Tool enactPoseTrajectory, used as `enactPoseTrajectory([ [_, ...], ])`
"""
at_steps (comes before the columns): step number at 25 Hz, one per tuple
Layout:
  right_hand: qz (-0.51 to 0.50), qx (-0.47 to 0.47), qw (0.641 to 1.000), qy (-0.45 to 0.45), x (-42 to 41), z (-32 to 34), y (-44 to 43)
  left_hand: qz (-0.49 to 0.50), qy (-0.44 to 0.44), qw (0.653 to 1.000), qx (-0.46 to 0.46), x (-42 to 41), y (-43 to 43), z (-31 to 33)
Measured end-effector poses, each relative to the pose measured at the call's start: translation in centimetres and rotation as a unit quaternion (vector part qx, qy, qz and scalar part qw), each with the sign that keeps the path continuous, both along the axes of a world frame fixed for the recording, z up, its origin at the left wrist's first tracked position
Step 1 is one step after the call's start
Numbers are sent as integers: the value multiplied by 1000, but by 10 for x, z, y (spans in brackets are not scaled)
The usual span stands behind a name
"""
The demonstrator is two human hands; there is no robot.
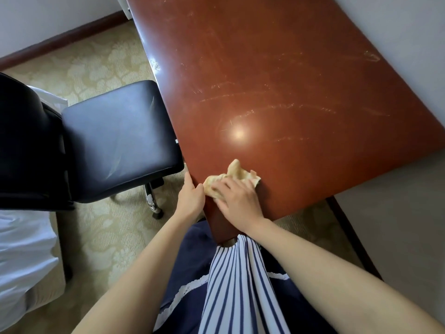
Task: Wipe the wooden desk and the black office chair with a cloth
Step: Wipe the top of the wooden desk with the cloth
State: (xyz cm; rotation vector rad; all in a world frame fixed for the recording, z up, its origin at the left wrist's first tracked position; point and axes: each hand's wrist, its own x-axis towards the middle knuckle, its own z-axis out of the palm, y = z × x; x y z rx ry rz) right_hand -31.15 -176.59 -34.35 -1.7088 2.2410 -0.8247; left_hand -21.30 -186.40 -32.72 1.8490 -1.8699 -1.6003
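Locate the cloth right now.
In the head view, the cloth lies on the wooden desk near its closest corner, under the right hand; the left hand rests beside it.

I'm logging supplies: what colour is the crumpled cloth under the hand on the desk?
The crumpled cloth is pale beige; head view.

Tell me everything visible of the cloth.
The cloth is a small pale beige rag, soft-looking fabric, crumpled into folds. It lies on the wooden desk by the corner nearest the person. The right hand presses flat on its near part, fingers spread; its far end sticks out bunched. The left hand at the desk edge is beside it.
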Motion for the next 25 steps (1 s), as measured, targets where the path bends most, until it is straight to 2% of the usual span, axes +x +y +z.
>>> enactPoseTrajectory([
  [3, 127, -6, 992, -11, -12, 0, 19, -13, -5, 1000, -13, 5, 6, 0],
  [6, 138, -1, 990, 1, -42, -2, 48, -13, -7, 1000, -25, 7, 15, -1],
  [10, 27, 13, 999, 36, -92, -2, 85, -1, -1, 999, -37, 6, 22, -3],
  [13, -126, 25, 989, 73, -131, 2, 91, 1, 4, 999, -47, 6, 24, -3],
  [16, -279, 89, 955, 48, -161, 6, 68, -10, 0, 999, -48, 10, 27, -3],
  [20, -432, 135, 891, -32, -171, 9, 21, -37, -20, 997, -60, 15, 32, -6],
  [22, -448, 145, 881, -45, -163, 7, 6, -58, -21, 996, -64, 17, 34, -8],
  [25, -372, 161, 914, -30, -136, 7, -7, -86, -22, 994, -69, 23, 35, -12],
])
